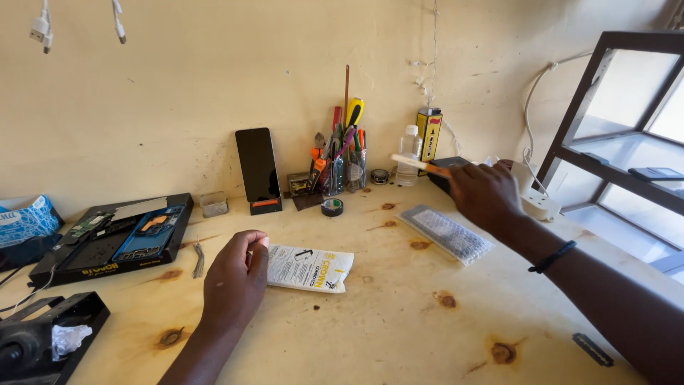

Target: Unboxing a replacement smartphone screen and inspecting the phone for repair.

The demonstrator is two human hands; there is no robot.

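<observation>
- My left hand [234,279] rests on the wooden surface [385,321], fingers curled on the edge of a white packet [310,268].
- The packet lies flat. It looks light and soft, best pinched at a corner.
- My right hand [486,194] grips a thin pale stick [419,165] near the bottle [408,155]. It looks stiff and light.

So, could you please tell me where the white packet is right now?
The white packet lies on the wooden table, centre of the head view, its left end under the left hand.
</observation>
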